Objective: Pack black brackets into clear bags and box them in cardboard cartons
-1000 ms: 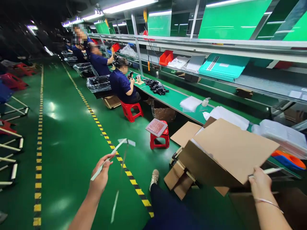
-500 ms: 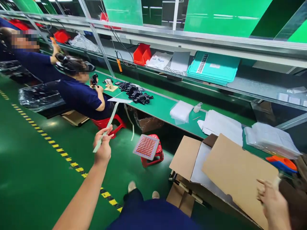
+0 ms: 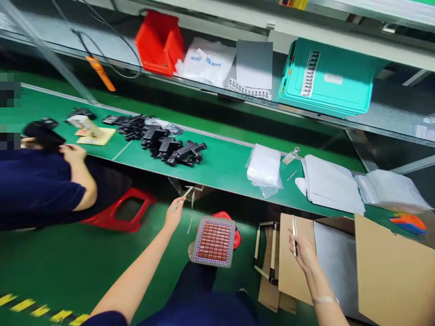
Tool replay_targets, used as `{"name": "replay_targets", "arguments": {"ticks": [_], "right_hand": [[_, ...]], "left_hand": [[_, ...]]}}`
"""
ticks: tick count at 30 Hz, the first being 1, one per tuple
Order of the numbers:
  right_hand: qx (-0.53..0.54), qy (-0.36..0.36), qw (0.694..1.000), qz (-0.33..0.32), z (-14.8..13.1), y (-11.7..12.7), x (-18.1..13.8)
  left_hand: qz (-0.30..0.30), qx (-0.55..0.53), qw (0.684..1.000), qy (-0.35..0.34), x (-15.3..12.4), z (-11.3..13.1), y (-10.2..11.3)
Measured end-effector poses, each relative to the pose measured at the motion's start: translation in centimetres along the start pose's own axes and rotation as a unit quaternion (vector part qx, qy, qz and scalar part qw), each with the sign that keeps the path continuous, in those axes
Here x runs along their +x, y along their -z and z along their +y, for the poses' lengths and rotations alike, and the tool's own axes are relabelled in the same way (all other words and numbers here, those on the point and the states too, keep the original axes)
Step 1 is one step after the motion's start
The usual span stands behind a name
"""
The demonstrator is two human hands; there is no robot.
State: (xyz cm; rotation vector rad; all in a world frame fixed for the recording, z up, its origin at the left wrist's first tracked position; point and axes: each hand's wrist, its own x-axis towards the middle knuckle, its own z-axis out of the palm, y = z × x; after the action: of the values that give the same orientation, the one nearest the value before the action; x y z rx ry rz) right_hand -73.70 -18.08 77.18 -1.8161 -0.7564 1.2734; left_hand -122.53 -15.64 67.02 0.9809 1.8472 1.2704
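Well, my open cardboard box (image 3: pixel 390 271) has a grey sheet (image 3: pixel 335 258) lying flat inside it. Far above the box, the teal crate (image 3: pixel 328 81) hides whatever it holds. My right hand (image 3: pixel 301 248) is over the box's left flap, fingers closed round a thin pale stick (image 3: pixel 294 228). Well left of the box, my left hand (image 3: pixel 174 216) pinches a pale strip (image 3: pixel 186 193). Half a second ago my right hand was at the box's right flap, fingers spread.

co-worker (image 3: pixel 37 190) cut off at left, strip (image 3: pixel 184 195) blurred
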Motion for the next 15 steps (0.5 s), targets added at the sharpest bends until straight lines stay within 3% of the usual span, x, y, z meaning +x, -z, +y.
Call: {"name": "replay_targets", "arguments": {"ticks": [4,7,9,10,12,15], "right_hand": [[-0.077,0.021,0.993,0.085,-6.0,-4.8,10.4],[-0.117,0.036,0.99,0.075,-4.9,-10.7,13.0],[-0.137,0.047,0.989,0.0,-1.2,-16.9,11.6],[-0.151,0.081,0.98,-0.102,1.2,-20.6,10.4],[-0.142,0.071,0.943,-0.294,5.6,-28.4,8.0],[-0.034,0.022,0.931,-0.362,10.1,-39.0,6.7]], "left_hand": [[-0.06,-0.015,0.997,0.041,3.8,-1.5,1.0],[-0.081,-0.019,0.995,0.059,4.6,-1.1,1.5],[-0.111,-0.037,0.99,0.075,4.3,0.0,1.8],[-0.136,-0.051,0.986,0.087,4.0,0.7,2.1],[-0.198,-0.087,0.969,0.121,3.2,1.8,2.7],[-0.242,-0.158,0.938,0.193,2.4,1.6,4.2]]}}
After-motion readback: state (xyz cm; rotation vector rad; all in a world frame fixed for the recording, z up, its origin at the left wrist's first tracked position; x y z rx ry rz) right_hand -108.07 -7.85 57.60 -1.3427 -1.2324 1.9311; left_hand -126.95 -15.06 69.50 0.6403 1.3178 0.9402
